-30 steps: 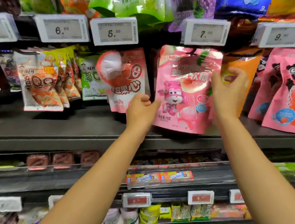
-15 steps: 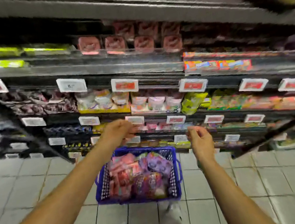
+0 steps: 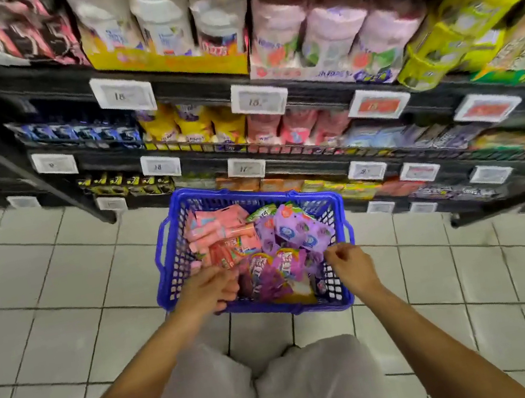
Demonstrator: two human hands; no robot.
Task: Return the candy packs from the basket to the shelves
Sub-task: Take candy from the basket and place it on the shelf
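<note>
A blue plastic basket (image 3: 172,248) stands on the tiled floor in front of the shelves (image 3: 194,88). It holds several candy packs: pink ones (image 3: 217,227) at the far left, a red one (image 3: 234,248) in the middle, light purple ones (image 3: 300,227) at the right and dark purple ones (image 3: 277,276) near me. My left hand (image 3: 210,287) reaches into the near left part, fingers bent down among the packs; whether it grips one is hidden. My right hand (image 3: 348,261) hovers over the near right rim, fingers curled, holding nothing.
Low shelves with price tags (image 3: 258,98) carry jars, yellow and pink bags and small boxes just behind the basket. My knees in light trousers (image 3: 319,380) are right below the basket. Tiled floor (image 3: 46,304) spreads to the left and right.
Both hands left the pink pack on the upper shelf and dropped to the basket. The view swung down from the hanging bags to the floor and lower shelves.
</note>
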